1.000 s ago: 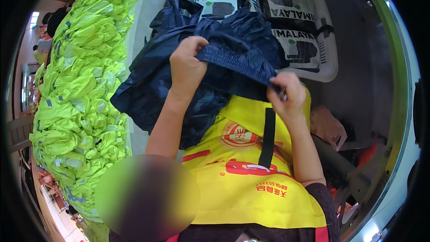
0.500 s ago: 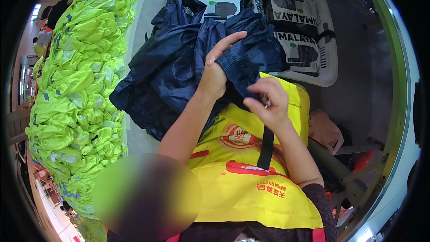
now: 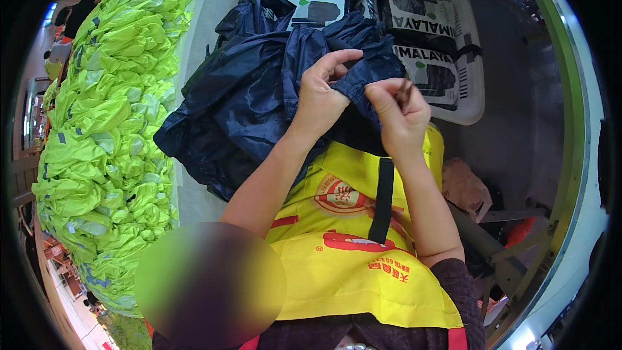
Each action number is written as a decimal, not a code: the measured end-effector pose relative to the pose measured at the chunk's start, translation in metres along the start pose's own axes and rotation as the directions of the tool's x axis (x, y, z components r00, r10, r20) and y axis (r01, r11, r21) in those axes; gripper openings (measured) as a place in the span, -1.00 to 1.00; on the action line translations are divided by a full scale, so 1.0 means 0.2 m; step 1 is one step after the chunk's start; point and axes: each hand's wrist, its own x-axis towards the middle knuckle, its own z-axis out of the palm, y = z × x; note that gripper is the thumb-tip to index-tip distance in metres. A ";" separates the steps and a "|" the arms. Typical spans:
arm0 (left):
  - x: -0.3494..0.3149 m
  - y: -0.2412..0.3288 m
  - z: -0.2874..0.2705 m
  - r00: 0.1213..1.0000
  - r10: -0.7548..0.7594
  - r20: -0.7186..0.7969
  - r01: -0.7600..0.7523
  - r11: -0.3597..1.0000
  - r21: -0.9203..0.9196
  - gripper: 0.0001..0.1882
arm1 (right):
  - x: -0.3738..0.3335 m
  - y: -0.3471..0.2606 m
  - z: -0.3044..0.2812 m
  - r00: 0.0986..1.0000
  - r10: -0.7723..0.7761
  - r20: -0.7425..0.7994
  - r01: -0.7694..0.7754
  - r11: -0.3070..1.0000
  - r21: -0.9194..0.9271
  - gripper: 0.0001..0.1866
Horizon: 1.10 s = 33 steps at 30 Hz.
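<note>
A dark navy garment (image 3: 227, 104) of thin shiny cloth lies bunched in front of me, its gathered cuff (image 3: 354, 84) raised between my hands. My left hand (image 3: 319, 100) is closed on one side of this cuff, thumb and forefinger curved about it. At the cuff's right edge, my right hand (image 3: 405, 116) pinches the cloth between thumb and forefinger. Something small and dark brown shows among the right fingers; I cannot make out what it is. Below both hands is the yellow apron (image 3: 363, 285) I wear, with a black strap (image 3: 383, 201) on it.
Bright yellow-green garments (image 3: 110, 155) are heaped along the left. A white plastic basket (image 3: 478, 84) behind the navy cloth holds several flat packages (image 3: 427, 74) with garment pictures. Metal frame bars (image 3: 518, 266) and a crumpled pinkish bag (image 3: 465, 188) are at lower right.
My right hand has moved up and come onto the cuff's edge, its fingers now pinched there. The left hand has turned slightly and its fingers have curled more around the cuff.
</note>
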 end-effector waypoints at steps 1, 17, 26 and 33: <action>0.00 0.00 0.00 1.000 0.010 -0.012 -0.010 1.000 0.020 -0.62 | 0.00 0.00 -0.03 0.996 0.084 -0.019 -0.083 0.995 0.049 -0.90; -0.04 -0.02 -0.01 0.997 0.079 -0.020 -0.076 0.992 0.099 -0.41 | 0.12 0.01 -0.09 0.985 0.098 0.144 -0.067 0.976 -0.208 -0.86; 0.03 -0.01 -0.07 0.998 0.023 -0.058 -0.026 0.999 -0.048 -0.61 | -0.15 0.11 -0.14 0.969 -0.166 0.180 0.245 0.702 -0.669 -0.56; 0.21 0.23 -0.23 0.901 0.159 0.403 -0.196 0.979 0.051 -0.40 | -0.11 0.34 -0.48 0.748 0.652 -0.119 -0.595 0.740 0.314 -0.86</action>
